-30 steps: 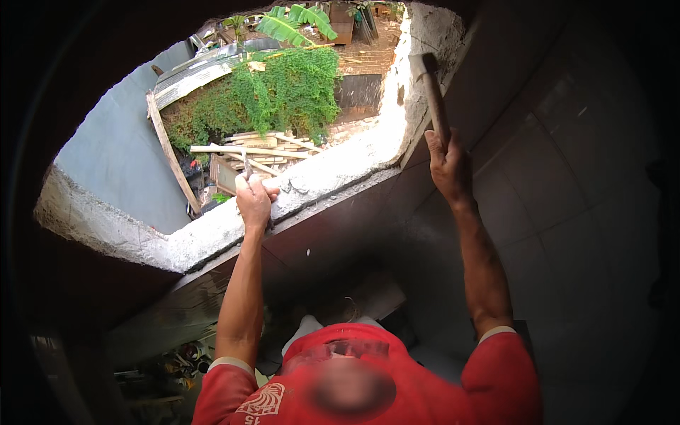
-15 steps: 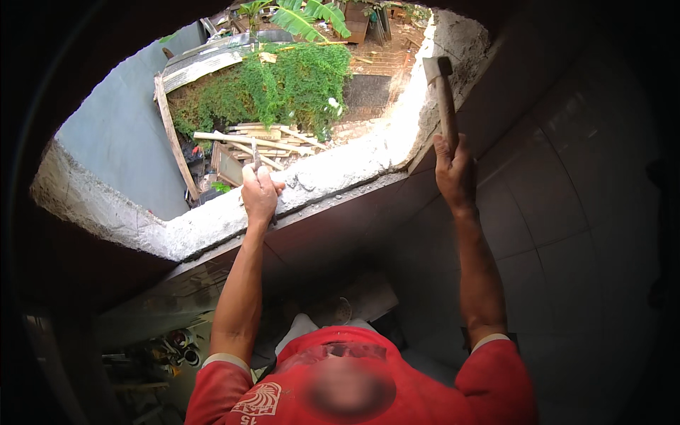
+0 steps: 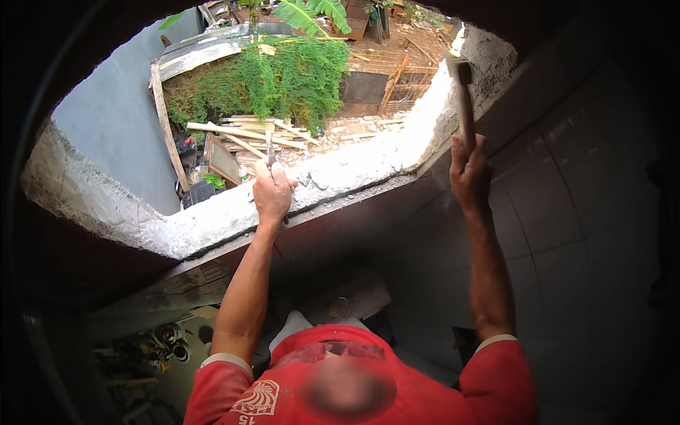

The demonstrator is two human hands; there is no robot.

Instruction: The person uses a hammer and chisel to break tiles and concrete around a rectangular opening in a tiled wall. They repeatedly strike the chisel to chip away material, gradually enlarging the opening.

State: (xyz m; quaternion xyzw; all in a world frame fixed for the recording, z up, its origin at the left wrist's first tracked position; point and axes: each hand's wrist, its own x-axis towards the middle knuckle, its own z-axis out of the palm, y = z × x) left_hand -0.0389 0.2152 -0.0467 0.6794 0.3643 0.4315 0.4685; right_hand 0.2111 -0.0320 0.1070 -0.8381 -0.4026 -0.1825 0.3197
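My left hand (image 3: 273, 195) is closed round a metal chisel (image 3: 270, 145), its upper end sticking up above the fist and its lower end showing just below. This hand is at the rough white broken edge (image 3: 354, 166) of a wall opening; whether the chisel touches the edge is unclear. Off to the right, my right hand (image 3: 470, 177) grips the wooden handle of a hammer (image 3: 465, 106). The hammer is raised with its head up, well apart from the chisel, and overlaps the opening's right side in view.
Dark tiles (image 3: 559, 205) cover the wall on the right. Loose rubble lies along the ledge (image 3: 354, 202). Beyond the opening are a grey wall (image 3: 127, 113), leafy greenery (image 3: 283, 81) and stacked wood strips (image 3: 248, 134). Assorted clutter (image 3: 166, 347) sits low on the left.
The view has shifted a little, so both hands and the opening's right side appear further right. White specks in front of the greenery are gone. Both hands keep their hold.
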